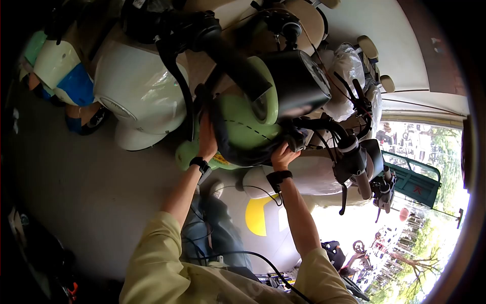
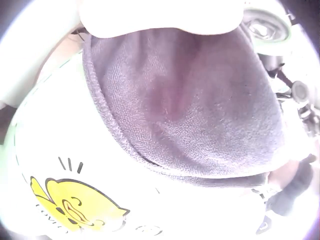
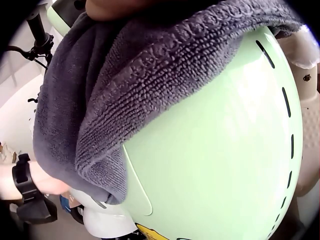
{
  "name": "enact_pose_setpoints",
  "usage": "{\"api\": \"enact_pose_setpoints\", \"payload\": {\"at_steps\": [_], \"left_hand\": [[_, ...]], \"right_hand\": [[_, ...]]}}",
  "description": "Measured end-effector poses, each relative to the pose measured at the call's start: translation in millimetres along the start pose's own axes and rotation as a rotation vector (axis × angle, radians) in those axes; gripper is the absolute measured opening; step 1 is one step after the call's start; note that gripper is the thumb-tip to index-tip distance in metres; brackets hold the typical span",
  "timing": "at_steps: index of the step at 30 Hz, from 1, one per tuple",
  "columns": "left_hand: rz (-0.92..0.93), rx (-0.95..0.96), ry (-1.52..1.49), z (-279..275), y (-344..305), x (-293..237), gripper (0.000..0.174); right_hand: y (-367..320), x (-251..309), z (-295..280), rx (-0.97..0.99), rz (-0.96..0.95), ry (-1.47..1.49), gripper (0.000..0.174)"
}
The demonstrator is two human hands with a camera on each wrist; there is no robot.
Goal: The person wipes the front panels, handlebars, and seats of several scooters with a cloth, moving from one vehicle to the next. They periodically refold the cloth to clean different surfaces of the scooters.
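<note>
A grey-purple towel (image 2: 190,100) (image 3: 110,95) lies draped over the light green scooter's rounded body (image 1: 243,121) (image 3: 215,145), which carries a black dashed line and a yellow cartoon sticker (image 2: 80,202). The left hand (image 1: 206,139) lies along the towel's left side; its fingertips are hidden, so its grip is unclear. At the towel's right end, the right hand (image 1: 284,156) grips the dark cloth with bent fingers. The left wrist view is overexposed, and only a small part of the right hand (image 3: 120,7) shows at the top of the right wrist view.
Left of the green scooter stands a white scooter (image 1: 136,86), with a blue and white one (image 1: 63,73) beyond. Black handlebars (image 1: 349,147) jut out on the right. A black cylinder (image 1: 304,83) is just above the towel. A cable (image 1: 268,261) crosses before the person's body.
</note>
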State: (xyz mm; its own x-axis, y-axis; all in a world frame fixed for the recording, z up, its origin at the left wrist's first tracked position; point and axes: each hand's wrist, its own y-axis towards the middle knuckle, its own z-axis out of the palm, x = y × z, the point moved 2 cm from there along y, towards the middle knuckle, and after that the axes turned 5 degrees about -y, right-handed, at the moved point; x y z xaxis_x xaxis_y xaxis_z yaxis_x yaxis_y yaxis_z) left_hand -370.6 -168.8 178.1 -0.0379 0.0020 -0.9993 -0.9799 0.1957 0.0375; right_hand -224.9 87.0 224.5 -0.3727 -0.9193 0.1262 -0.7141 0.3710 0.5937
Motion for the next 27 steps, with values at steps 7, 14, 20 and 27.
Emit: {"api": "enact_pose_setpoints", "payload": {"at_steps": [7,14,20,27], "left_hand": [[-0.045,0.080,0.023,6.4,57.1,-11.5,0.047],[-0.147,0.204,-0.080,6.9,82.4,-34.8,0.045],[-0.216,0.185,0.026,-7.7,71.6,-13.7,0.044],[-0.458,0.184,0.166,-22.8,56.4,70.2,0.052]], "right_hand": [[5.3,3.2,-4.3,0.012,0.009,0.036,0.039],[1.4,-1.9,-1.4,0.048,0.064,0.153,0.052],[32.2,35.7,-31.3,-0.075,0.066,0.241,0.063],[43.6,44.2,-42.7,-0.025,0.126,0.262,0.061]]}}
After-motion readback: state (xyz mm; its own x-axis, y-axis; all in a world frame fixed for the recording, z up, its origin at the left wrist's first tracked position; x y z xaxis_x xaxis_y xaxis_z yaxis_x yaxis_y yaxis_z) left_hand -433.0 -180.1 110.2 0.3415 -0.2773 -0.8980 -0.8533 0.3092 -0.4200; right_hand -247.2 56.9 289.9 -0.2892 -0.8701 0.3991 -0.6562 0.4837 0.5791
